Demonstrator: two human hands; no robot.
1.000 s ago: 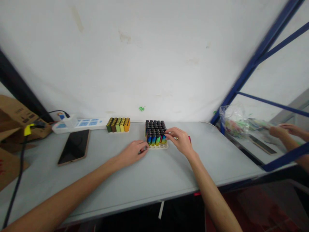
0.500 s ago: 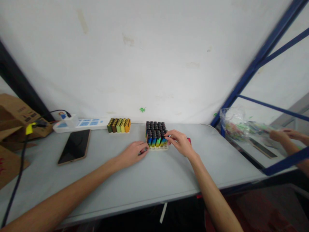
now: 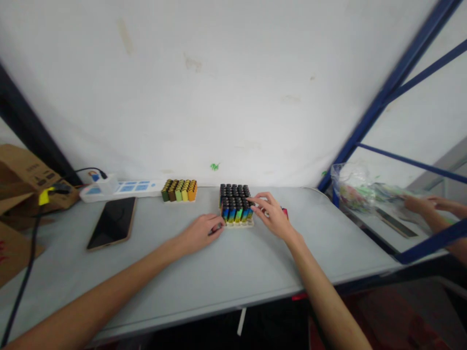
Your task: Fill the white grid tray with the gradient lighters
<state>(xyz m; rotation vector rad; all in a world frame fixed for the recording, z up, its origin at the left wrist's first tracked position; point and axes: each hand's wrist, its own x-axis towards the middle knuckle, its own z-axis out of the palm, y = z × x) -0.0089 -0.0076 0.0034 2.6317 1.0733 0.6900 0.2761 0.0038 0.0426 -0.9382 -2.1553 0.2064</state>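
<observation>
Black-topped lighters with blue, yellow and green bodies stand upright in close rows in a pale tray. My right hand is at the right side of the block, its thumb and fingertips closed about the top of a lighter at the front right corner. At the tray's front left corner rests my left hand, its fingers curled round a small dark, elongated object; the hand hides most of it. A red item shows partly behind my right hand.
A second block of green, brown, yellow and orange lighters stands back left. A phone, a power strip and a cardboard bag lie farther left. Beyond the blue frame, another person's hands are near plastic bags.
My right fingertips have shifted slightly at the front right corner lighter. My left hand stays by the tray with the dark object. The view has tilted a little.
</observation>
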